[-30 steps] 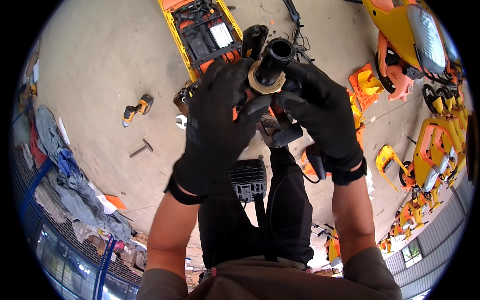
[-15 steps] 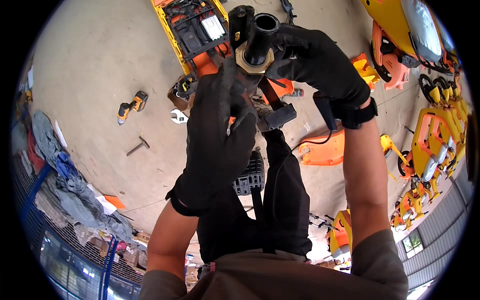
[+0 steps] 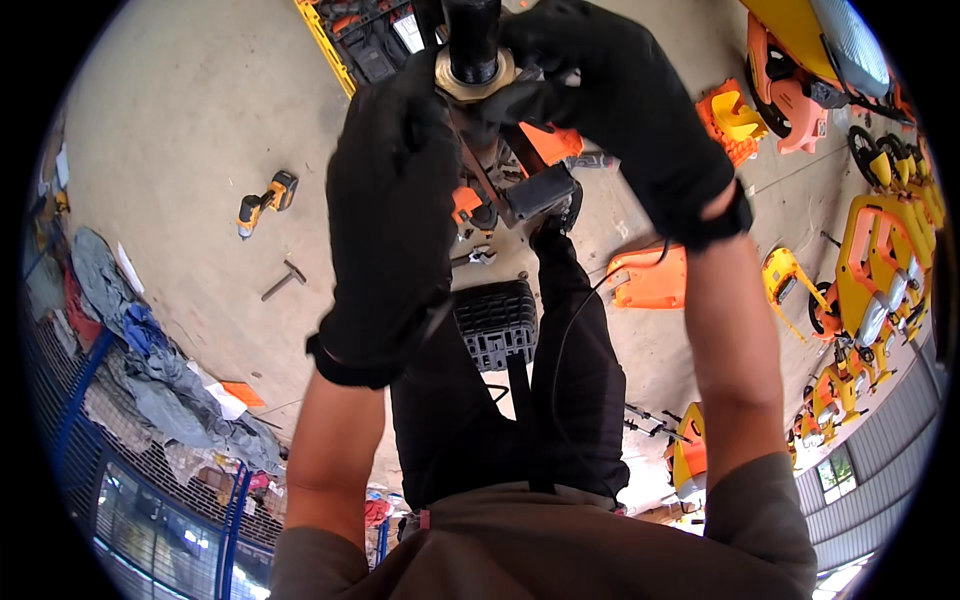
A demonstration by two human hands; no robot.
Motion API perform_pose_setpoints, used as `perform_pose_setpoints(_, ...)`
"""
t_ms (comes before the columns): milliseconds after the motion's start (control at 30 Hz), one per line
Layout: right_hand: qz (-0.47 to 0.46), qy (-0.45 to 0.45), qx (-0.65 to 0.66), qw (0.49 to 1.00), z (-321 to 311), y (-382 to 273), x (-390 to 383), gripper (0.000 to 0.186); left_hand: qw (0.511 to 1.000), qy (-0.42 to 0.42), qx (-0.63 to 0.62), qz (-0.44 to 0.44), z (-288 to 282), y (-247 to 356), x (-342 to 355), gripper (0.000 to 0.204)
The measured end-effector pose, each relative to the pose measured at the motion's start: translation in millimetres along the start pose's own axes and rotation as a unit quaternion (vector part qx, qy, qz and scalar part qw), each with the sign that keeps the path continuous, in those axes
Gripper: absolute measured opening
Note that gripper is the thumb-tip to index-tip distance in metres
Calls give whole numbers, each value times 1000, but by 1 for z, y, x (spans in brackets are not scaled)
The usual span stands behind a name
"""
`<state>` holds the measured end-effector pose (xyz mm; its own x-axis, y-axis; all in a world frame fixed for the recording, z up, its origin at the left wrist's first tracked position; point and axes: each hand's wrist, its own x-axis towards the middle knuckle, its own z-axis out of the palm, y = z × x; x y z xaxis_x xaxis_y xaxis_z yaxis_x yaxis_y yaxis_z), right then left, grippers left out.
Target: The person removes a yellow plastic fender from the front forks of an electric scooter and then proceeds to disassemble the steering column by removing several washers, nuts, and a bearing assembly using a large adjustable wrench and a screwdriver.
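A large brass-coloured hex nut (image 3: 446, 76) sits round the base of an upright black tube (image 3: 473, 38) at the top of the view. My left hand (image 3: 390, 210), in a black glove, has its fingers bent against the nut's left side. From the right, my right hand (image 3: 610, 110), also gloved, closes its fingers on the other side of the nut. Some fingertips of both hands are hidden behind the nut and the gloves. Below them hangs a metal frame part with a black block (image 3: 541, 193) at its end.
A cordless drill (image 3: 266, 205) and a hammer (image 3: 284, 280) lie on the floor at left. An adjustable wrench (image 3: 474, 257) is beyond the black plastic stool (image 3: 497, 325) between my legs. Orange panels (image 3: 648, 278) and yellow vehicle bodies (image 3: 865, 250) stand at right.
The tube and nut have shifted up and left in view. My left hand has turned and its fingers have come up to the nut. My right hand has moved with it.
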<state>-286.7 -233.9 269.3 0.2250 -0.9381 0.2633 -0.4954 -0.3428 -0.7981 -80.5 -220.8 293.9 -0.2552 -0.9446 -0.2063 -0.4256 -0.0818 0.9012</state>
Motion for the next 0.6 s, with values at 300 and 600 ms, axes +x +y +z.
perform_pose_setpoints(300,106,12,-40,993,-1,-31,-3,45,987,-45,-151,-32,-13,8,11,43)
perform_pose_setpoints(600,35,-39,-8,999,-9,-3,9,45,996,16,-85,-35,-7,9,-9,43)
